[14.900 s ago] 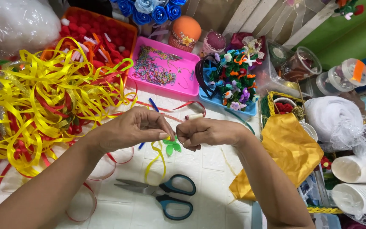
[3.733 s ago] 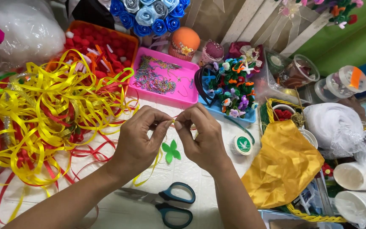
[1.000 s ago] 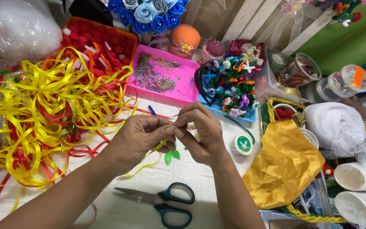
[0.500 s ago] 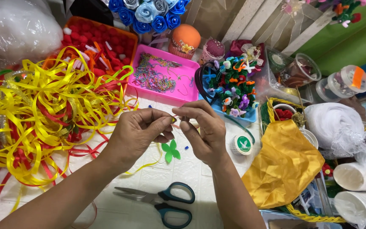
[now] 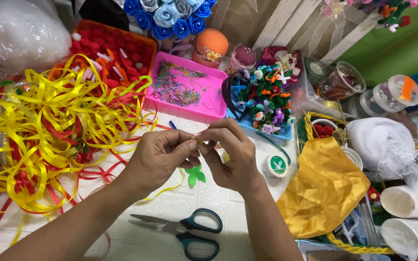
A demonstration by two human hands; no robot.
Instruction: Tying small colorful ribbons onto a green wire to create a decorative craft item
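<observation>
While both hands meet over the table [image 5: 204,203], the left hand [image 5: 158,159] and right hand [image 5: 231,157] pinch a thin yellow ribbon strip [image 5: 200,142] between their fingers [image 5: 192,145], fingertips touching. A small green leaf piece [image 5: 195,175] hangs at six o'clock just below that pinch, equally near both hands. Scissors [image 5: 185,229] lie further toward six o'clock, untouched.

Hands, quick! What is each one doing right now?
Left hand: fingertips pinched shut on a thin yellow ribbon.
Right hand: pinched shut at the same spot; green leaf piece hangs just below.
</observation>
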